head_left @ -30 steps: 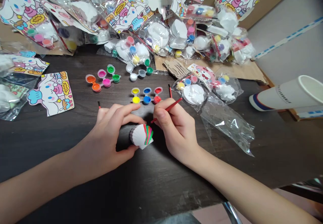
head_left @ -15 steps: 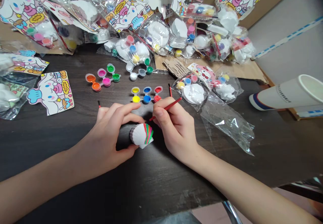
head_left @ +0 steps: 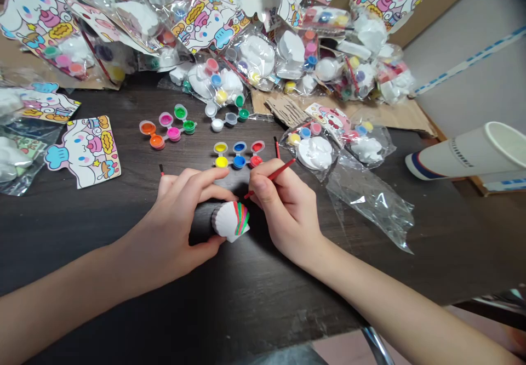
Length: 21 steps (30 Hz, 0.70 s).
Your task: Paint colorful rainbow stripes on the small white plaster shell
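Note:
A small white plaster seashell point(head_left: 226, 221) sits on the dark table, its right side striped in green, orange, red and purple paint. My left hand point(head_left: 181, 217) steadies it, thumb at the lower edge and fingers at the upper edge. Between thumb and fingers my right hand point(head_left: 285, 206) grips a thin red paintbrush point(head_left: 280, 170), with the tip close to the shell's upper right edge; whether it touches I cannot tell. Just beyond the hands stands a strip of open paint pots point(head_left: 239, 161) in yellow, blue and red. The tip of another brush point(head_left: 161, 170) shows behind my left hand.
More open paint pots point(head_left: 173, 133) lie at the back left, with white and green ones point(head_left: 217, 124) beside them. Bagged plaster kits point(head_left: 257, 52) are heaped along the back. A paper cup point(head_left: 460, 154) stands right, near a clear wrapper point(head_left: 370, 206). A cartoon card point(head_left: 88, 154) lies left.
Almost nothing differs. The brush tip in my right hand has shifted very slightly; my left hand and the seashell hold their place.

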Each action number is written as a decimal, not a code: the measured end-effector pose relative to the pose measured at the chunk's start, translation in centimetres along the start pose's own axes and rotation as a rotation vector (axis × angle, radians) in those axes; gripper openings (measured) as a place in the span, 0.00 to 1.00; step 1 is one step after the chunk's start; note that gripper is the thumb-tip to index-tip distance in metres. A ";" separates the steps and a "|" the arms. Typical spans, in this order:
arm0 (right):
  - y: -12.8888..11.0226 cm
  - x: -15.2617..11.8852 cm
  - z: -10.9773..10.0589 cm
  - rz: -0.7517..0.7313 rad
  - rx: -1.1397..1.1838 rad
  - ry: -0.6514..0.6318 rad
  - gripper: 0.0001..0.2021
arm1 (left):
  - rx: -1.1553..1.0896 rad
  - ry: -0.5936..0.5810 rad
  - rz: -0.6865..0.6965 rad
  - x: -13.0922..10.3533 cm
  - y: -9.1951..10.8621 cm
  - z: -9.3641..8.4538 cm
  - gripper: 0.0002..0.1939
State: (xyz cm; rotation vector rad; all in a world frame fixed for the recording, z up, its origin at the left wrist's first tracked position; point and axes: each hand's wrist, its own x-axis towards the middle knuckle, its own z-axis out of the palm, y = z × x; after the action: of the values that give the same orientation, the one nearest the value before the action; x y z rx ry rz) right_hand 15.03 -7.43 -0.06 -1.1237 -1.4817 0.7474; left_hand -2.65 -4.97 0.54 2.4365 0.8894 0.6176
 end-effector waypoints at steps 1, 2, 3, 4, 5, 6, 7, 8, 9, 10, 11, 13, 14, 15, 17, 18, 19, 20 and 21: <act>0.0 0.0 0.0 0.002 -0.004 0.000 0.08 | 0.007 -0.003 -0.002 0.0 0.0 0.0 0.28; -0.1 0.1 0.0 0.005 -0.010 0.000 0.08 | 0.011 -0.006 -0.002 0.0 0.0 0.0 0.28; -0.1 0.1 0.0 0.009 -0.017 -0.002 0.08 | 0.010 -0.009 -0.002 0.0 0.0 0.0 0.28; -0.1 0.1 0.0 0.015 -0.021 -0.004 0.08 | 0.007 -0.011 -0.001 0.0 0.0 0.0 0.28; -0.2 0.2 0.0 0.019 -0.024 -0.006 0.08 | 0.003 -0.010 -0.001 0.0 -0.1 0.0 0.28; -0.1 0.1 0.0 0.020 -0.023 -0.010 0.09 | 0.000 -0.007 -0.001 -0.1 -0.1 0.0 0.28; -0.1 0.1 0.0 0.017 -0.020 -0.014 0.09 | -0.004 -0.002 -0.004 -0.1 -0.1 0.0 0.28; 0.0 0.1 0.0 0.013 -0.012 -0.010 0.09 | -0.007 0.004 -0.008 -0.1 -0.1 0.0 0.28; 0.1 0.0 0.0 0.009 -0.002 0.009 0.09 | -0.009 0.007 -0.014 -0.1 -0.2 0.0 0.28; 0.2 0.0 -0.1 0.007 0.011 0.045 0.09 | -0.005 0.008 -0.023 -0.1 -0.2 0.0 0.28; 0.2 0.0 -0.1 0.003 0.028 0.095 0.09 | 0.000 0.005 -0.034 -0.1 -0.2 0.0 0.28; 0.0 0.3 -0.4 -0.004 0.100 0.225 0.09 | 0.013 0.002 -0.049 -0.2 -0.3 0.0 0.27; -0.3 0.5 -0.8 -0.016 0.139 0.286 0.08 | 0.008 0.006 -0.052 -0.2 -0.3 0.1 0.27; -0.7 0.8 -1.3 -0.024 0.171 0.330 0.08 | -0.002 0.028 -0.047 -0.2 -0.4 0.1 0.28; -1.9 1.5 -3.3 -0.050 0.186 0.406 0.04 | -0.004 0.096 -0.091 -0.2 -0.4 0.3 0.27; -2.7 1.8 -4.8 -0.055 0.157 0.435 0.02 | -0.004 0.115 -0.104 -0.2 -0.4 0.4 0.27; -3.6 2.0 -6.7 -0.110 0.115 0.508 0.02 | -0.003 0.131 -0.111 -0.2 -0.4 0.5 0.27; -4.4 2.1 -8.8 -0.154 0.047 0.572 0.04 | -0.004 0.141 -0.116 -0.2 -0.4 0.6 0.27; -5.3 2.1 -11.1 -0.238 -0.047 0.653 0.06 | -0.007 0.144 -0.113 -0.1 -0.5 0.6 0.28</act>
State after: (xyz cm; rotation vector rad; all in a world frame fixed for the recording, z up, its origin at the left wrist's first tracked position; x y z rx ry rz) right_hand 24.46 -8.65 7.93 -1.0655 -1.0469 0.1478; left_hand -2.63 -4.91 -0.24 2.3403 1.0724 0.7600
